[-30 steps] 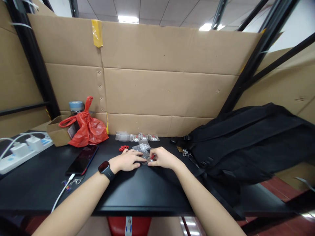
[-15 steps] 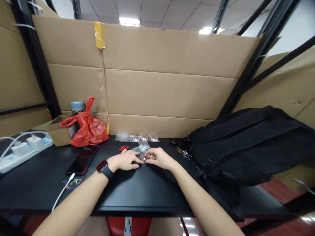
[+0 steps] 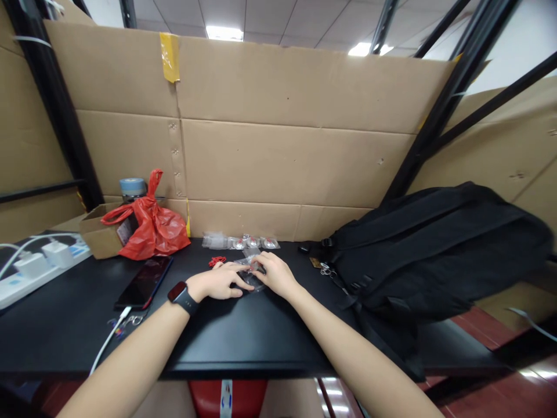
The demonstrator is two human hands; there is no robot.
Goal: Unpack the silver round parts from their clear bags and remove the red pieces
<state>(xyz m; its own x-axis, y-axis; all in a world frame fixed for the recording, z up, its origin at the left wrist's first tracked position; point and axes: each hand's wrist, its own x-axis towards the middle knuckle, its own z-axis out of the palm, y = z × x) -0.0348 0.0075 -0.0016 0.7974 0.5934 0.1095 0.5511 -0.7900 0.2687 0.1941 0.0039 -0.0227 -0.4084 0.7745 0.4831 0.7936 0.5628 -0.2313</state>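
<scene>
My left hand (image 3: 220, 283), with a dark watch on the wrist, lies fingers-down on a small clear plastic bag (image 3: 251, 278) on the black table (image 3: 243, 337). My right hand (image 3: 274, 273) meets it from the right, fingertips pinched on the bag's upper edge. What the fingers hold inside the bag is hidden. A small pile of red pieces (image 3: 217, 261) lies just left of the hands. A row of small clear packets with red-and-white contents (image 3: 243, 242) lines the cardboard wall behind.
A black backpack (image 3: 430, 249) fills the table's right side, with keys (image 3: 324, 269) beside it. On the left are a dark phone (image 3: 144, 281), a white cable, a red plastic bag (image 3: 150, 223) on a cardboard box, and a white power strip (image 3: 35, 261). Cardboard walls surround.
My right hand has moved left and slightly away from me, closing against the left hand over the clear bag; the red bit seen at its fingertips is now hidden.
</scene>
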